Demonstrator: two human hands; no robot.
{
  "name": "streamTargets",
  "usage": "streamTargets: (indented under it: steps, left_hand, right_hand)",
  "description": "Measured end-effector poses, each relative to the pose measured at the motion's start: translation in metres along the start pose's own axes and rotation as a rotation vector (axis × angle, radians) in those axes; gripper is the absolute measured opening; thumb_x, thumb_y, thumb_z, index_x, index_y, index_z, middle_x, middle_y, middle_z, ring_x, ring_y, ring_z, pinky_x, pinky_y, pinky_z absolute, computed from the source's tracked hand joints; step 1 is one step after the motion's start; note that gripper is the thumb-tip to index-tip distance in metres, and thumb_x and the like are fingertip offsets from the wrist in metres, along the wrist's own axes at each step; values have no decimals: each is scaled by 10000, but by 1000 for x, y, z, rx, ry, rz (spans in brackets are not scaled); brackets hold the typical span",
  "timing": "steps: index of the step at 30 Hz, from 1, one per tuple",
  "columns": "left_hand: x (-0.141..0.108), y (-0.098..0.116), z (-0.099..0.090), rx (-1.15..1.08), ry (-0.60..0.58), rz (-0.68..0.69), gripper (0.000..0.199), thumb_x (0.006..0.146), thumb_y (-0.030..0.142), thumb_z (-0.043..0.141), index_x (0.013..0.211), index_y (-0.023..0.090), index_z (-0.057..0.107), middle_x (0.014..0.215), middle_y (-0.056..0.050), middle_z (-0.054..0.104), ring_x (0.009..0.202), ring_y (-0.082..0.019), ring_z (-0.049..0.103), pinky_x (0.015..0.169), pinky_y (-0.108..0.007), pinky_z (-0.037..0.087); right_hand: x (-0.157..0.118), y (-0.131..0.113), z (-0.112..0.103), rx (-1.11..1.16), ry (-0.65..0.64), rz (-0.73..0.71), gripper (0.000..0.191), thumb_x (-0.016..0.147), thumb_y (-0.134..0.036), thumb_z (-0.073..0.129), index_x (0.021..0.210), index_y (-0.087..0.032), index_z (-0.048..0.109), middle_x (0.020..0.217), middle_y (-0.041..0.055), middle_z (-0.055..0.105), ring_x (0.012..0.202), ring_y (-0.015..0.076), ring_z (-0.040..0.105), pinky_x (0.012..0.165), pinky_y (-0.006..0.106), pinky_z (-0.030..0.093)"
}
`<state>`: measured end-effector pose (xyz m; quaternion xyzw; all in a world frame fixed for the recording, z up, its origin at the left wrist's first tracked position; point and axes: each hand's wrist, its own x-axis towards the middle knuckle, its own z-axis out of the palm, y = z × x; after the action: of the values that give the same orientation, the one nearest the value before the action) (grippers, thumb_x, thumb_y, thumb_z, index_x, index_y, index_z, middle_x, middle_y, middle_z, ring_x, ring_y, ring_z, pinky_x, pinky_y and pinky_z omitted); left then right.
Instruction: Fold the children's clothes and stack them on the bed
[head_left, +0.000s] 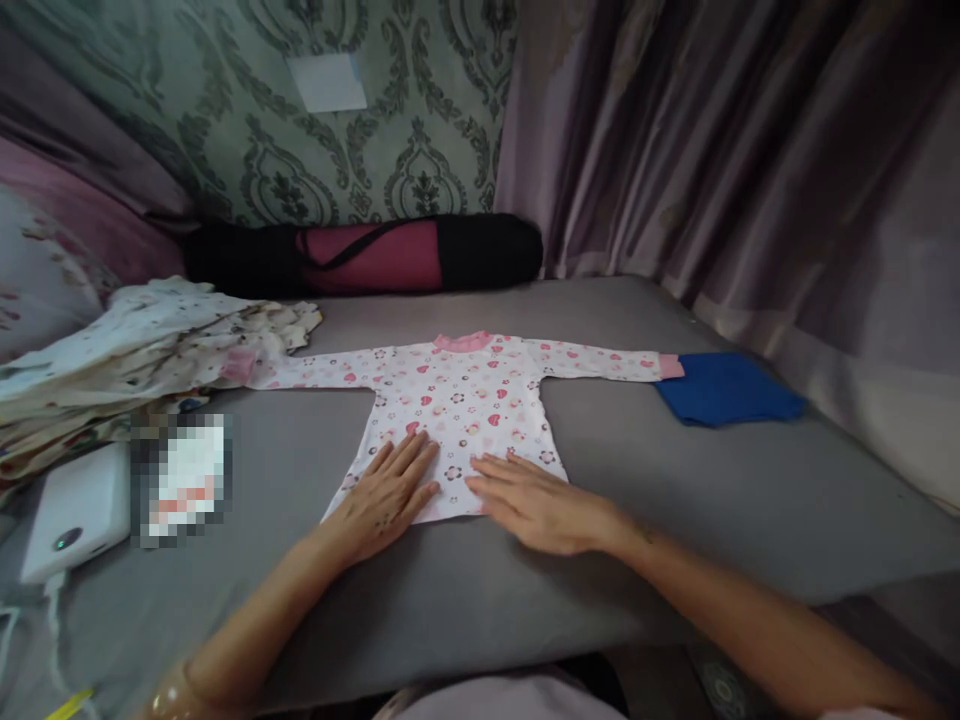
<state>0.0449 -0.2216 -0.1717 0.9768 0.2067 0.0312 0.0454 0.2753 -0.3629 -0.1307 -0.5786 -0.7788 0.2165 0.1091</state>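
A small white long-sleeved shirt (457,400) with pink hearts and flowers lies flat in front of me, its sleeves stretched out to both sides. Its collar and cuffs are pink. My left hand (394,490) rests palm down on the lower left of the shirt, fingers extended. On the lower right part, my right hand (540,500) lies flat with its fingers pointing inward. Neither hand grips the fabric. The right cuff overlaps a folded blue cloth (731,390), and the left cuff touches a heap of patterned fabric (150,335).
All this lies on a grey-covered surface (645,580). A white power bank (79,515) with a plugged-in cable and a blurred-out item (187,480) are at the left. Along the wall stretches a black and maroon long bag (375,255). Curtains (720,150) hang at the right.
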Motion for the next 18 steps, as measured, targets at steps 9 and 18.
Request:
streamTargets:
  steps: [9, 18]
  left_hand:
    - [1, 2, 8, 90, 44, 25, 585, 984, 493, 272, 1505, 230, 234, 1546, -63, 291, 1436, -226, 225, 1169, -462, 182]
    - [-1, -3, 14, 138, 97, 90, 646, 967, 493, 346, 1526, 248, 133, 1548, -64, 288, 1419, -246, 273, 1150, -461, 226]
  right_hand:
    - [40, 88, -6, -189, 217, 418, 723, 966, -505, 233, 1496, -13, 215, 1568, 171, 118, 1454, 282, 78, 1171, 480, 99]
    - [10, 145, -62, 40, 480, 532, 500, 983, -371, 232, 1320, -158, 533, 1344, 122, 559, 1247, 201, 502, 1052, 353, 373]
